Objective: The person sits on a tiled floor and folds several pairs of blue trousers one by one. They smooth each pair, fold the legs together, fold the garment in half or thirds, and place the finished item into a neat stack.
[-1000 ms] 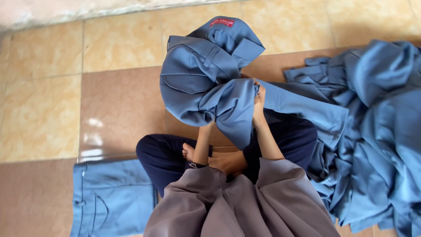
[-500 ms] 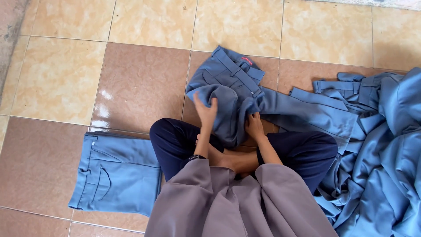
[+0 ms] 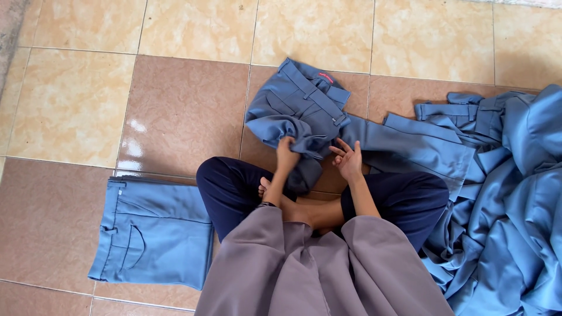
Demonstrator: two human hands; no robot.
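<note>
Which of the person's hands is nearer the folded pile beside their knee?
Left. The left hand grips the trousers on the folded pile's side; the right hand lies open farther away.

Soft, even daylight, sharp focus — pale glare patches on the floor tiles [image 3: 136, 136], faint shadows.

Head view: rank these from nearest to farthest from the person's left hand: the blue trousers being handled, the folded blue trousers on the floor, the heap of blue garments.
1. The blue trousers, straight ahead; the left hand grips their fabric.
2. The folded blue trousers, on the tiles to the person's left.
3. The heap of blue garments, off to the right, beyond the right hand.
</note>
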